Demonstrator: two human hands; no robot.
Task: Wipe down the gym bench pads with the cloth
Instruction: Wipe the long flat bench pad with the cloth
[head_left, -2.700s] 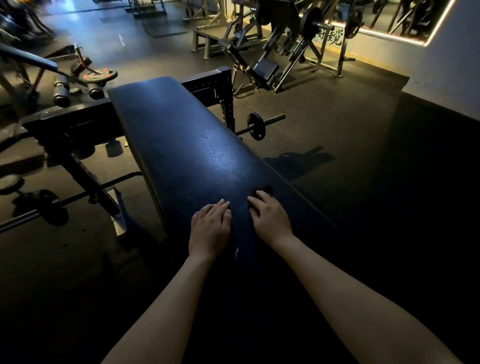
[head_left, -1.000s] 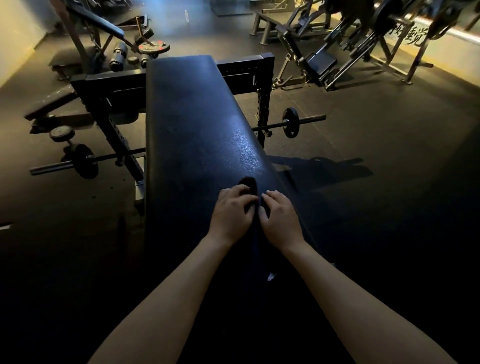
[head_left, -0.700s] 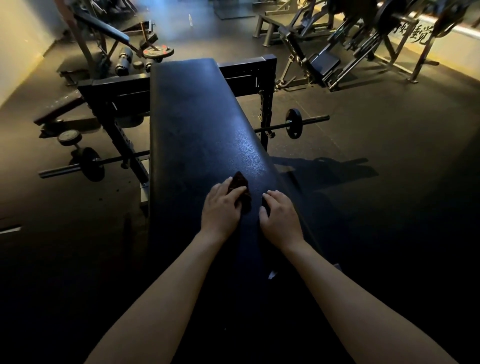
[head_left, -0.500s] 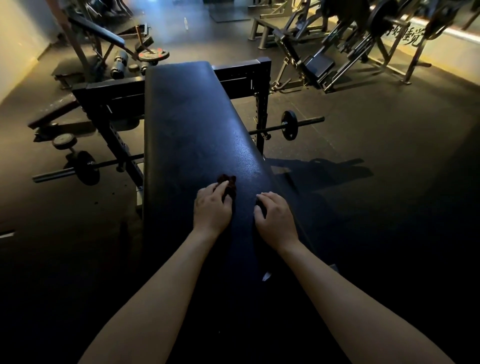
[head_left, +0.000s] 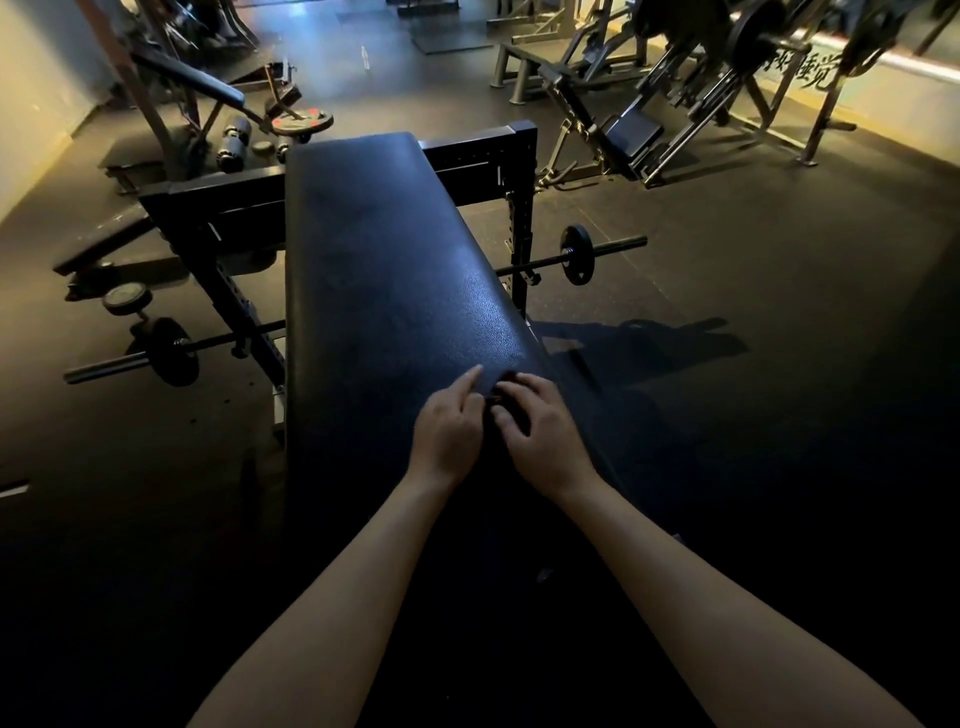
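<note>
A gym: padded bench (head_left: 384, 270), barbell (head_left: 576, 254), weight machines (head_left: 675, 104).

bench pad (head_left: 395, 270): dark leatherlike upholstery, pebbled grain, slight sheen
cloth (head_left: 503, 378): dark fabric, matt
rack frame (head_left: 478, 150): black matt metal
floor (head_left: 727, 218): matt speckled rubber

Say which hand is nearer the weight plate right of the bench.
Right. The right hand is at the pad edge nearest the weight plate; the left hand sits farther left.
</note>
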